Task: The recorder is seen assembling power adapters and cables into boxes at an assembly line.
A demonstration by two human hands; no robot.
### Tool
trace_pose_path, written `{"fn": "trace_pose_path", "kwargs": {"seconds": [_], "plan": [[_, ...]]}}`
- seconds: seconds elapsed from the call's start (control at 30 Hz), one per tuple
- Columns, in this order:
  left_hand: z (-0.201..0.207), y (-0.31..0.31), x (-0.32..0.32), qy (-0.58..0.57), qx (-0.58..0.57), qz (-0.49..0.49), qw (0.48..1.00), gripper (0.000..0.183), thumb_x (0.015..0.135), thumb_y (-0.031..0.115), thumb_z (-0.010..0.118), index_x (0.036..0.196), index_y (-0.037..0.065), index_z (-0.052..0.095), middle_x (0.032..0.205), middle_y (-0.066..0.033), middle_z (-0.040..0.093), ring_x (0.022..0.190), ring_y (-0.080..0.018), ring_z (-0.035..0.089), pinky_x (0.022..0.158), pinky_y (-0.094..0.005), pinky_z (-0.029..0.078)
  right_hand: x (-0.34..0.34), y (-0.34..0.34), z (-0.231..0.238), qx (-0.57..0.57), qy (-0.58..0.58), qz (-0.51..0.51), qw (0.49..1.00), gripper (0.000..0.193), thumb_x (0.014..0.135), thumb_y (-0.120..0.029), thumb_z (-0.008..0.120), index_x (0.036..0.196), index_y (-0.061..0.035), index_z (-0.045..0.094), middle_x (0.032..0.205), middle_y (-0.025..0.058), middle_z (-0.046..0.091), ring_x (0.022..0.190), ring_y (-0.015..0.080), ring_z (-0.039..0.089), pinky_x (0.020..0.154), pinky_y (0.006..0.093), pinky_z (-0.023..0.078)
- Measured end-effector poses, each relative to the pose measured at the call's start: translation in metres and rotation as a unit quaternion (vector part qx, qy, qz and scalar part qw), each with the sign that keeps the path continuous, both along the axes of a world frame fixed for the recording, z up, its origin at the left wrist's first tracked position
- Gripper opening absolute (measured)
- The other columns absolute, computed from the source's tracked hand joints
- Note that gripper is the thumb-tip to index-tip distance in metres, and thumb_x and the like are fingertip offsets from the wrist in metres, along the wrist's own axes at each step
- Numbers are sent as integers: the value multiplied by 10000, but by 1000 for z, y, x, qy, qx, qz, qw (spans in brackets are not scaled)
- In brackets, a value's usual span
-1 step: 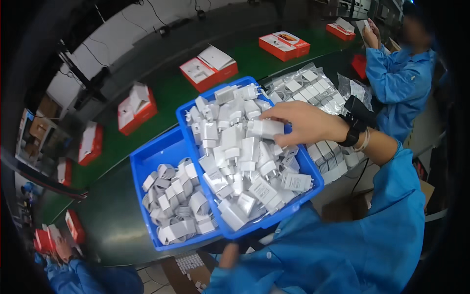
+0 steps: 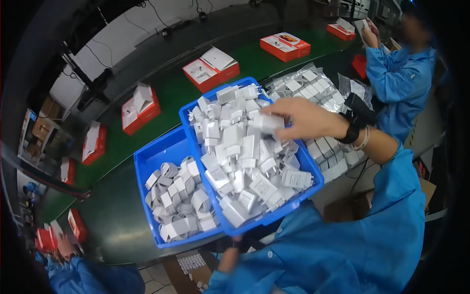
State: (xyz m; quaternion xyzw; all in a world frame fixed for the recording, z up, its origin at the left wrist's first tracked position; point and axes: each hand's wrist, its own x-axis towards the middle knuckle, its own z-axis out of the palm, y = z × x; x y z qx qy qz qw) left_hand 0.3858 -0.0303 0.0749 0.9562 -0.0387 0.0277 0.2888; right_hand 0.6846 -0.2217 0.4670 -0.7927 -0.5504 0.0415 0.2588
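Observation:
My right hand (image 2: 306, 117) is over the upper blue tray (image 2: 270, 222), its thumb and fingers closed on a white charger plug (image 2: 268, 123), which is slightly blurred. Below it the tray is heaped with white charger plugs (image 2: 232, 139), some with their metal pins showing. My left hand (image 2: 228, 259) is low in the picture, just below that tray's near edge. It is partly cut off by my blue sleeve and blurred, so its fingers cannot be made out. The upper tray overlaps a second blue tray (image 2: 147, 196) holding coiled white cables (image 2: 181, 201).
Open red-and-white boxes (image 2: 210, 68) stand in a row along the green conveyor belt (image 2: 171, 112). Bagged white cables (image 2: 313, 88) lie to the right. A co-worker in blue (image 2: 401, 83) holds something white at far right; another person's hand (image 2: 65, 246) touches red boxes at lower left.
The charger plug in my right hand has shifted and tilted slightly. The boxes and trays appear a little farther right in the picture. My left hand has barely moved.

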Motion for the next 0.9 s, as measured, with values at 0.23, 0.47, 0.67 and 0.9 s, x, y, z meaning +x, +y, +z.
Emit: {"fn": "trace_pose_path", "kwargs": {"seconds": [0.23,0.47,0.67,0.9], "plan": [[260,5,-46,171,-199,-141,955,349,916,304,626,1109,13,636,1060,-184,658,984,-338,641,873,-386,509,32,-20,20,208,279,-84,934,264,968,-228,536,1106,-33,651,822,-10,578,668,60,518,616,197,429],[400,120,-72,-136,-306,-25,942,210,957,173,556,950,-18,644,998,-115,675,829,-192,649,761,-299,505,47,-4,95,279,333,-88,897,318,1026,-308,469,1188,-60,584,937,25,607,723,51,564,602,201,480],[430,148,64,-174,-277,203,923,350,1010,263,468,1160,-31,583,1088,-132,645,987,-167,610,884,-292,461,61,70,119,159,274,-32,948,331,1014,-326,490,1147,-51,618,796,32,642,544,61,577,472,176,489],[440,118,180,64,-709,-73,699,665,1015,549,239,1342,-12,383,1224,-206,541,1113,-322,580,946,-438,481,10,174,98,74,236,78,966,324,905,-290,676,1059,-20,587,661,34,593,505,99,598,477,230,495]]}}
